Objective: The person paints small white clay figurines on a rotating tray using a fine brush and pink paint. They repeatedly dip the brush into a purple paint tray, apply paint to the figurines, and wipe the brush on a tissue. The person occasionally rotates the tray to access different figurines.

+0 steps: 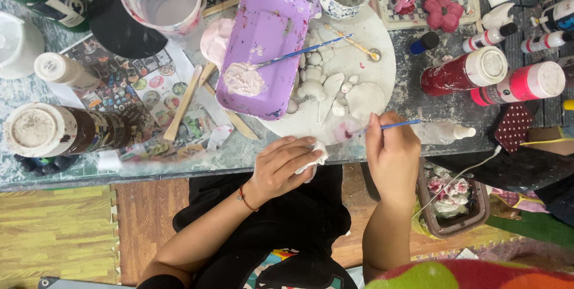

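We see the right hand (pixel 391 157) pinching a thin blue-handled paintbrush (pixel 399 124) over the round white plaster plaque (pixel 365 61); the left hand (pixel 281 166) clasps a crumpled white tissue (pixel 315 156) at the table's near edge.

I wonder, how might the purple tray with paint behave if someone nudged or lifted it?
The purple tray looks like thin plastic, so probably light and a little flexible. It rests partly on the white round piece, so it may rock. The blue-handled brush lying across it could roll off.
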